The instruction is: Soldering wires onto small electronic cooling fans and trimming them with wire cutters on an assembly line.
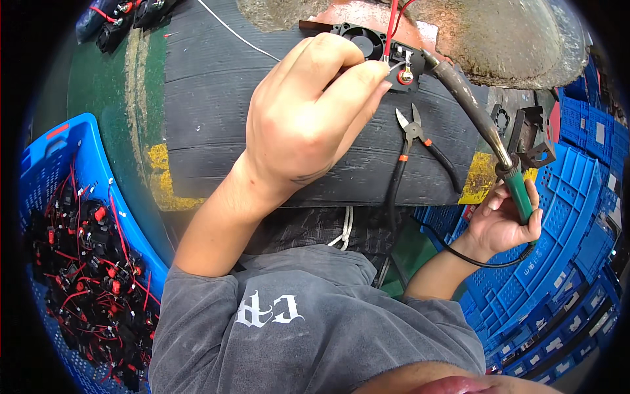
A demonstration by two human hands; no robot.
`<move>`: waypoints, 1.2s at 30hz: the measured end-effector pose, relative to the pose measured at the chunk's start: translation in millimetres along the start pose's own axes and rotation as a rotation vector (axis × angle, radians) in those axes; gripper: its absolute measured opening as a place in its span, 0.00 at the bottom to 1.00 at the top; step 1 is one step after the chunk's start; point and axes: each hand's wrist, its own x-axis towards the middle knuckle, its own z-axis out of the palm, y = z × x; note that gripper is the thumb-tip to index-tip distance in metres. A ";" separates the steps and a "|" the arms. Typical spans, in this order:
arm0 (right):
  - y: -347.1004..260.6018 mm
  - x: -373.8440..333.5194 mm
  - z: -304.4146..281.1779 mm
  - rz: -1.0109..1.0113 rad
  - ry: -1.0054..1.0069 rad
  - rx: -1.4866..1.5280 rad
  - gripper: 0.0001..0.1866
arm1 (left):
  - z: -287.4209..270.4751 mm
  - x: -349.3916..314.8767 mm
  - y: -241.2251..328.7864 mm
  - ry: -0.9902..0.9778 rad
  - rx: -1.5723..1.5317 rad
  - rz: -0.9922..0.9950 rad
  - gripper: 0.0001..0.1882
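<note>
At the far edge of the work mat, my left hand [305, 108] is closed in a pinch on a thin solder wire [239, 36], which trails off to the far left. Its end points at a metal terminal by a red round part [405, 77] on a black housing with a small fan [365, 42]. Red wires [392, 29] come down to my fingertips; whether I pinch them too is hidden. My right hand [502, 223] grips the green handle of a soldering iron [469, 102], its tip at the housing's right side. Cutting pliers [412, 134] lie on the mat, jaws apart.
A blue crate [92, 138] at left holds many black parts with red wires. More such parts [118, 20] lie far left. A worn stone-like slab [505, 39] borders the mat [210, 118] at far right. A metal bracket [533, 136] and blue crates [551, 217] are right.
</note>
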 end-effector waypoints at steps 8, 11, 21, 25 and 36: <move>-0.8 -17.5 -6.2 0.027 0.032 0.083 0.30 | -14.7 3.3 3.9 -0.007 -0.022 -0.006 0.12; -8.3 -26.5 -19.8 0.050 0.075 0.136 0.30 | -23.2 9.5 16.8 0.013 0.046 -0.151 0.15; -58.9 -54.7 -146.3 -0.101 0.165 0.225 0.28 | -55.5 0.0 27.4 -0.108 0.141 -0.542 0.14; -62.8 -77.9 -183.7 -0.129 0.303 0.200 0.29 | -56.1 -15.3 20.1 -0.122 0.099 -0.589 0.14; -35.9 -82.7 -203.9 -0.047 0.524 0.164 0.29 | -70.5 -45.8 24.3 -0.297 0.551 -0.155 0.18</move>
